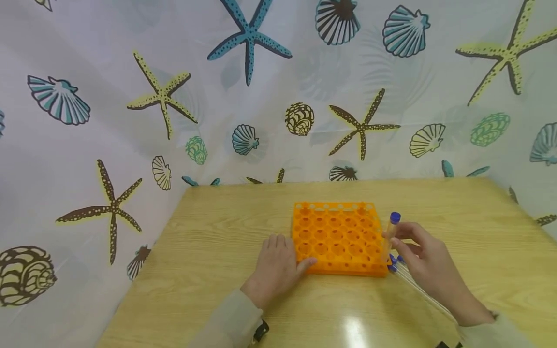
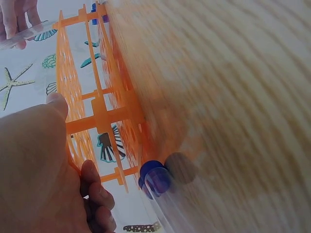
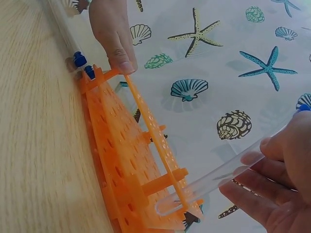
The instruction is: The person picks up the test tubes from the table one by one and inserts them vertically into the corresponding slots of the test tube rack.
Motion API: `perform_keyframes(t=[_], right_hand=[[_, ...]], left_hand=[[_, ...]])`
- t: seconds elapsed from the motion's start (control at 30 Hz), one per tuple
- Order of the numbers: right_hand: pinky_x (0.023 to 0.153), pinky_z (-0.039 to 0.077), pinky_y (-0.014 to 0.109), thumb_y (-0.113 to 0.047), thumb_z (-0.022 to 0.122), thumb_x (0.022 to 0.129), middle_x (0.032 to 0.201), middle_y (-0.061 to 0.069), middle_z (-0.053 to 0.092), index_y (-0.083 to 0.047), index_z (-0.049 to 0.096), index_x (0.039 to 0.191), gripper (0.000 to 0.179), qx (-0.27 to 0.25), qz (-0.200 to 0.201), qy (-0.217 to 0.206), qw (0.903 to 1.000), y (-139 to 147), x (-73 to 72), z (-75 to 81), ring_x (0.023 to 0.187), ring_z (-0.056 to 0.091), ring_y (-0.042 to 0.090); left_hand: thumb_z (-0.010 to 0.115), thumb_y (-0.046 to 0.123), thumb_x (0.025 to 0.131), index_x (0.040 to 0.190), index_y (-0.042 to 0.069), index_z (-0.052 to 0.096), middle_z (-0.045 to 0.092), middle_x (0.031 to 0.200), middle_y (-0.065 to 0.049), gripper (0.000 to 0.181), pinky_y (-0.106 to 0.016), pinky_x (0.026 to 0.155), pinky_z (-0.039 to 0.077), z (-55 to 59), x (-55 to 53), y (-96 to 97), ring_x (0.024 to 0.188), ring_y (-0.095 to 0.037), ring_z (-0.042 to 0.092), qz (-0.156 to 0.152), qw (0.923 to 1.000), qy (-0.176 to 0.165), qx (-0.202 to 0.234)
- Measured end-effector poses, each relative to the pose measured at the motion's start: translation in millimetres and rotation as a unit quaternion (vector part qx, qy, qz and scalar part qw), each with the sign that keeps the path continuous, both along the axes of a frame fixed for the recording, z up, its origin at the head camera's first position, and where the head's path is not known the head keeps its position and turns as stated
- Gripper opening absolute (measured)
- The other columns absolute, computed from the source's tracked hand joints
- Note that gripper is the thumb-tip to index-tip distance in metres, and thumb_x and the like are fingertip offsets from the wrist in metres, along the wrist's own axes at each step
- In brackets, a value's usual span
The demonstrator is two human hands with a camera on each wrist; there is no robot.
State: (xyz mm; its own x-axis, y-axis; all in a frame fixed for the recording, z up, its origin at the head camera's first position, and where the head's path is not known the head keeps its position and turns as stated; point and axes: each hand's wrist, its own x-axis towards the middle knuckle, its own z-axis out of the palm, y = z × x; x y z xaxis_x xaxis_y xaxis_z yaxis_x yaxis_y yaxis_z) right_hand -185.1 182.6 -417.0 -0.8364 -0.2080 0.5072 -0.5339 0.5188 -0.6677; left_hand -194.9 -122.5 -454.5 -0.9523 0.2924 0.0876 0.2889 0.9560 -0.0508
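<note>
An orange test tube rack (image 1: 335,237) with rows of round holes stands on the table. My left hand (image 1: 277,263) holds its near left corner, the thumb over the front edge and the fingers along the side. Between the right thumb and fingers, a clear test tube (image 1: 390,237) with a blue cap is pinched, slightly tilted. That right hand (image 1: 428,261) is beside the rack's near right corner. In the right wrist view the tube's rounded bottom (image 3: 167,206) reaches the rack's corner, below the top plate; which hole it is at, I cannot tell.
More blue-capped tubes (image 1: 417,282) lie on the wooden table (image 1: 209,251), partly under my right hand. Another capped tube (image 2: 156,179) lies near the rack's left end in the left wrist view. Behind the table hangs a shell-and-starfish patterned cloth (image 1: 270,111).
</note>
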Motion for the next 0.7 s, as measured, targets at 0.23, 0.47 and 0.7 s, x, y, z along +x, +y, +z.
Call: perform_keyframes(t=[0.23, 0.47, 0.7], right_hand=[[0.079, 0.048, 0.006, 0.001, 0.059, 0.097, 0.106, 0.007, 0.069, -0.005, 0.059, 0.113, 0.017, -0.001, 0.002, -0.005, 1.0, 1.8, 1.2, -7.3, 0.098, 0.057, -0.011], [0.079, 0.048, 0.006, -0.002, 0.058, 0.098, 0.106, 0.005, 0.068, -0.006, 0.059, 0.114, 0.016, 0.008, 0.005, -0.014, 0.9999, 1.0, -0.1, -8.3, 0.1, 0.056, -0.012], [0.079, 0.049, 0.006, -0.003, 0.058, 0.098, 0.105, 0.006, 0.068, -0.006, 0.059, 0.112, 0.014, 0.013, 0.004, -0.015, 0.9998, -0.3, -0.6, -7.0, 0.098, 0.057, -0.013]], left_hand=[[0.025, 0.074, 0.095, 0.091, 0.009, 0.047, 0.041, 0.084, -0.004, 0.069, -0.032, 0.076, 0.03, 0.4, -0.4, 1.3, 0.081, -0.021, 0.036, 0.003, 1.0, -0.008, -0.005], [0.026, 0.074, 0.095, 0.09, 0.009, 0.046, 0.04, 0.082, -0.003, 0.068, -0.032, 0.074, 0.029, 1.6, 0.0, 0.7, 0.079, -0.021, 0.035, 0.002, 1.0, -0.003, -0.005], [0.028, 0.072, 0.096, 0.089, 0.009, 0.045, 0.04, 0.082, -0.003, 0.066, -0.032, 0.074, 0.028, 3.3, 1.0, -0.3, 0.078, -0.021, 0.035, -0.001, 1.0, -0.002, 0.002]])
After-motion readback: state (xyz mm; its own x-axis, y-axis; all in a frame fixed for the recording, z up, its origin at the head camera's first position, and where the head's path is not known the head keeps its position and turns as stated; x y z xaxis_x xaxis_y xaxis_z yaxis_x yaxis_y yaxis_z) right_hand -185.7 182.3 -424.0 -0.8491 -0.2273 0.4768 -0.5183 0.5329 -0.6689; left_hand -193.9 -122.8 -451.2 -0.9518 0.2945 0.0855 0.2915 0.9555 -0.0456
